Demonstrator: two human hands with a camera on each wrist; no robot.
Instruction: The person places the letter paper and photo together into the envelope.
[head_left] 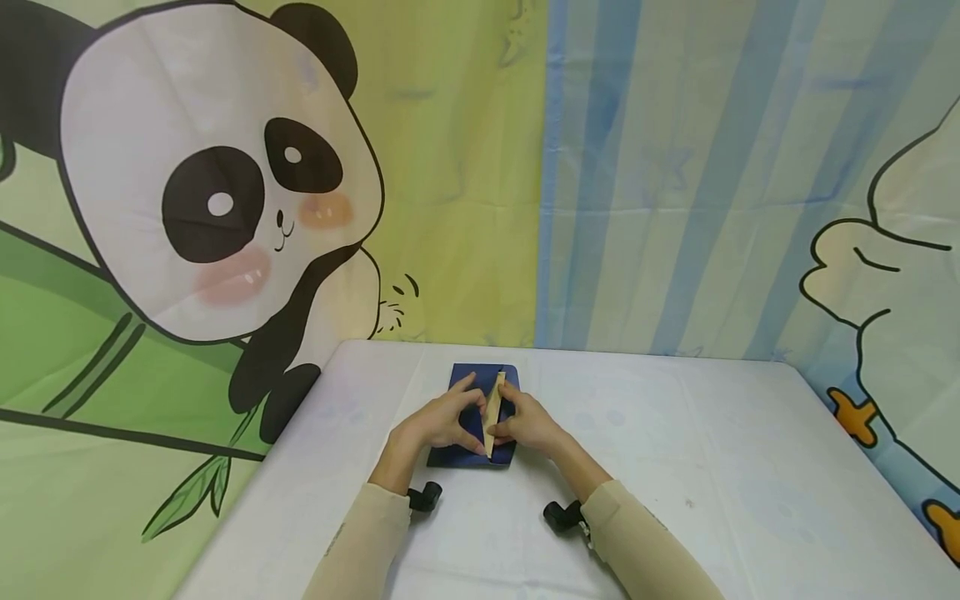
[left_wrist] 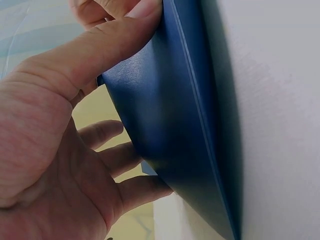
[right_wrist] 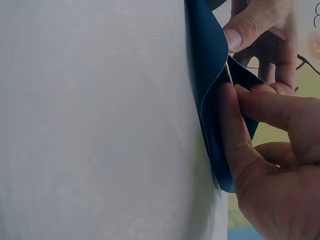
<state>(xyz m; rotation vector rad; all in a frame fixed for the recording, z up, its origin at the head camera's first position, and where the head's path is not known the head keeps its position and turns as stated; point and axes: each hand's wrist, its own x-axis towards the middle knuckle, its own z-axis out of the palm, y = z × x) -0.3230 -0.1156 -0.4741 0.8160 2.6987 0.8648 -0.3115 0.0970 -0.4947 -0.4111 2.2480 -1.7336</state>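
Observation:
A dark blue notebook (head_left: 465,456) with a smooth, leather-like cover stands partly opened on the white table. Its cream page edge (head_left: 491,417) rises between the two hands. My left hand (head_left: 446,419) holds the notebook from the left, its thumb near the lower end of the pages. In the left wrist view that thumb presses on the blue cover (left_wrist: 160,115) while other fingers reach behind it. My right hand (head_left: 528,421) pinches the right side by the page edge. In the right wrist view its fingertips sit in the gap beside a bent blue cover flap (right_wrist: 210,60).
A white cloth covers the table (head_left: 675,467). Behind it hangs a printed curtain (head_left: 465,167) with a panda on the left and blue stripes further right. Black wrist cameras (head_left: 562,517) hang below both wrists.

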